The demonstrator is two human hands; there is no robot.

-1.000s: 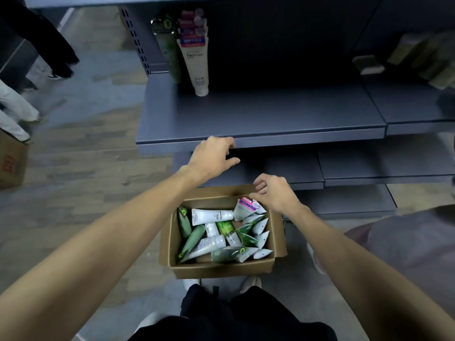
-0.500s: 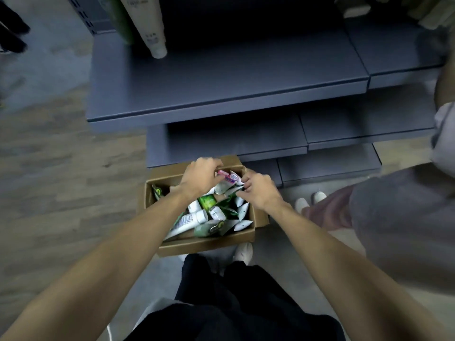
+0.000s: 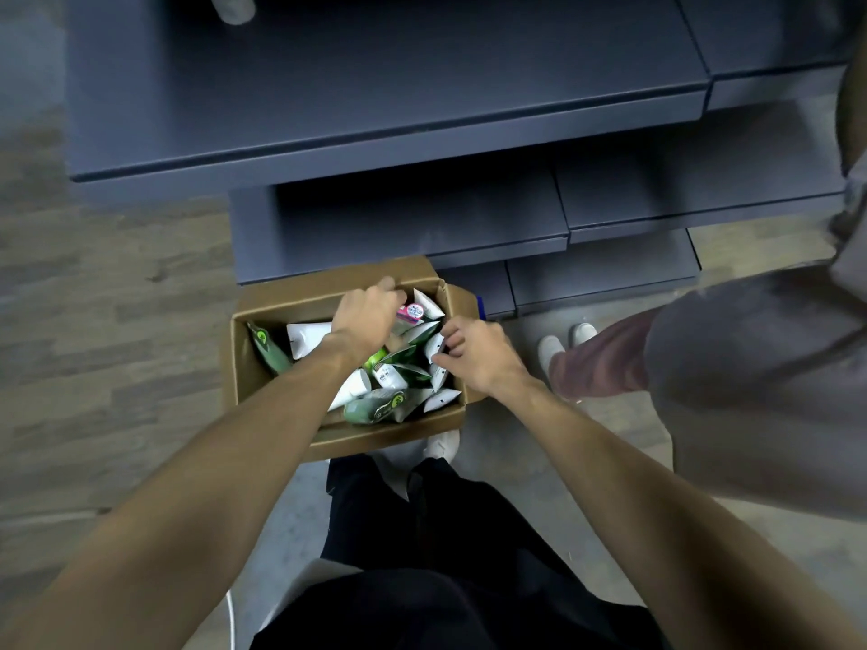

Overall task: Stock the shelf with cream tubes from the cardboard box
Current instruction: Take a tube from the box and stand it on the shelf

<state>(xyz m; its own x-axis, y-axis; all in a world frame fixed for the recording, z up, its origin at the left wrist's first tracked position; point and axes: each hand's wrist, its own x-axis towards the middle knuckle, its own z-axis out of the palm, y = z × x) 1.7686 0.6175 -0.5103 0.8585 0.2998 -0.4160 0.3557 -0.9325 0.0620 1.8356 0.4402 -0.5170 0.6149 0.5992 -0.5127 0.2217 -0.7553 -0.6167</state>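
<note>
Cardboard box (image 3: 277, 417): open-topped, on the floor just before the lowest shelf tier, at the person's feet.
Contents: a loose heap of cream tubes, white and green, lying crosswise; a green tube (image 3: 268, 349) leans on the left wall, a white tube (image 3: 307, 337) lies beside it.
Left hand (image 3: 363, 316): inside the box at its far side, fingers curled down into the heap next to a pink-labelled tube (image 3: 410, 312); whether they grip it, cannot tell.
Right hand (image 3: 474, 356): at the right wall, fingertips pinching a white tube (image 3: 434, 345).
Shelf (image 3: 375, 86): dark grey, stepped tiers above the box.
Bystander (image 3: 750, 368): grey clothing, white shoes, standing close on the right.
</note>
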